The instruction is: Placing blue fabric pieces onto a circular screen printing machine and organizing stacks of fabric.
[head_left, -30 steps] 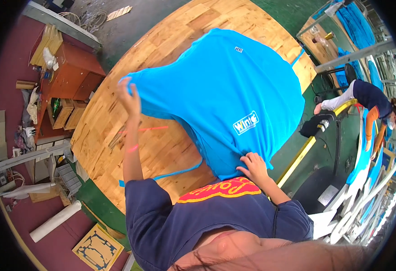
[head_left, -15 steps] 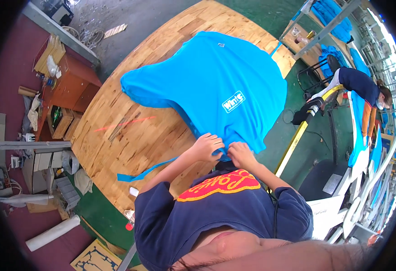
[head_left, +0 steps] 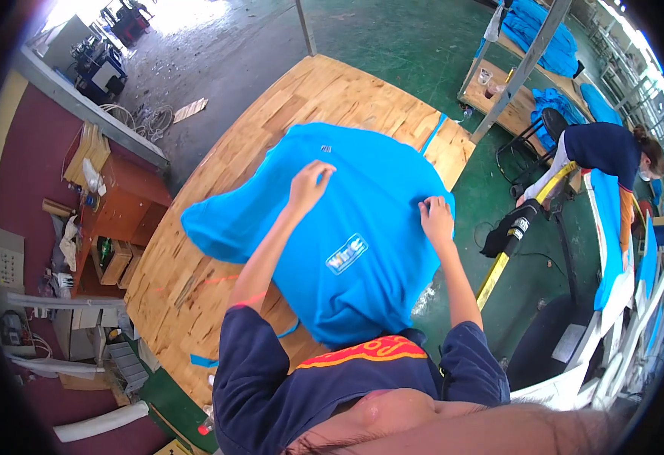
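Observation:
A large bright blue cloth piece (head_left: 370,197), with a white printed patch (head_left: 347,254) and a small tag (head_left: 326,149), lies spread on the wooden table. Above its upper middle is my left hand (head_left: 311,184), fingers loosely bent and thumb apart, holding nothing I can see. Close to the cloth's right edge, my right hand (head_left: 436,218) has its fingers loosely curved, with nothing visible in them. Whether either hand touches the fabric I cannot tell. The near edge of the cloth bunches in folds against my shirt.
The wooden table (head_left: 195,250) has rounded-looking edges. A blue strap (head_left: 436,130) lies at its far right; another strap end (head_left: 203,361) is at the near left. To the right stand a yellow pole (head_left: 495,277) and a co-worker (head_left: 603,152) bending over blue fabric. Shelves (head_left: 525,102) hold blue cloth.
Both hands have left the cloth's near edge and moved forward over it, spreading apart. The cloth sits nearer to me in the picture, and the view has tilted toward the far floor.

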Motion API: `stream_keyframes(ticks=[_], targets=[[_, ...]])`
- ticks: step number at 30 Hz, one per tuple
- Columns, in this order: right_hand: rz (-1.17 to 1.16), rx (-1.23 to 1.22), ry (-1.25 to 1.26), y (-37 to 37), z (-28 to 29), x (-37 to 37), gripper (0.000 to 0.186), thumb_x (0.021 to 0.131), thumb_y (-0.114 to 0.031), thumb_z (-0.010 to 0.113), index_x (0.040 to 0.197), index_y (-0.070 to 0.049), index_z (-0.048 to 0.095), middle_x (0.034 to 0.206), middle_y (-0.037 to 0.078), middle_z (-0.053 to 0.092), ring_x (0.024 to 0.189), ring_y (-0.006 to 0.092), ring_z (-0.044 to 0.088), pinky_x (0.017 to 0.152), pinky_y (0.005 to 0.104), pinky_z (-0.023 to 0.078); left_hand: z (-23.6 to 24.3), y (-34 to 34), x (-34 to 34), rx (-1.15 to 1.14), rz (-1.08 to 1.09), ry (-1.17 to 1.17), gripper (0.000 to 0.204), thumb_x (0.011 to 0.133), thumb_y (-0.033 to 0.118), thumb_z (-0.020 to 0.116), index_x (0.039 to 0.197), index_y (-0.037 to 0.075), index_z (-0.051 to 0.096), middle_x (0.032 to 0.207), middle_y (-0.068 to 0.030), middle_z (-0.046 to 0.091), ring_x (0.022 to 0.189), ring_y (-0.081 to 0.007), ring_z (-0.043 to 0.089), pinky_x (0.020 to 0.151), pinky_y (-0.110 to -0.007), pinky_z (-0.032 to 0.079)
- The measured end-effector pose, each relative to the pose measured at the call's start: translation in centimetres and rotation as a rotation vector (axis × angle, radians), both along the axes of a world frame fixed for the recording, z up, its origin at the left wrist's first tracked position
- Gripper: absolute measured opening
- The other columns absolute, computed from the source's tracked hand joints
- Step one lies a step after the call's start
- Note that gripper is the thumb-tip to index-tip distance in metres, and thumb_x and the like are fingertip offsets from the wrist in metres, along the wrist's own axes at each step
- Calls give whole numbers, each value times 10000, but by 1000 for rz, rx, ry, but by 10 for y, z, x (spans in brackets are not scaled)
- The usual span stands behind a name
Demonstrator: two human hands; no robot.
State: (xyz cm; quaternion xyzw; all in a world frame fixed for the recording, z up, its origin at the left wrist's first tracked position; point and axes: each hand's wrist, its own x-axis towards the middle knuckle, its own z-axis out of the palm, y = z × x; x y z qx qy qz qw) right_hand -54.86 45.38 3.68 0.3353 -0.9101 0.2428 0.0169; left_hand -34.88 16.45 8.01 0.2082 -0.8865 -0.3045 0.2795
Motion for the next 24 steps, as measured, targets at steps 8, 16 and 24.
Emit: stream_keyframes(ticks=[8,16,24], targets=[[99,-258,-374,-6,-8,-16,199,913,-164,723,987,-47,580,931,134,687,908,345,668,766,445,522,-53,-90,-87,-263,71,-247,212,905,169,680,1112,149,723,1056,-35,683,1032,-262,647,849,-381,541],[108,-506,-489,-24,36,-72,173,981,-122,657,1059,-27,535,947,215,694,892,412,699,733,428,543,-37,-113,-104,-212,-105,-437,124,848,186,745,904,105,670,937,-27,623,979,-241,627,800,-375,517],[90,-423,-305,-54,3,-99,140,985,-157,646,1047,-79,548,840,172,704,743,401,694,626,458,526,-49,-118,-110,-277,-9,-224,91,883,165,709,923,100,660,953,-53,659,996,-271,625,849,-400,495]])
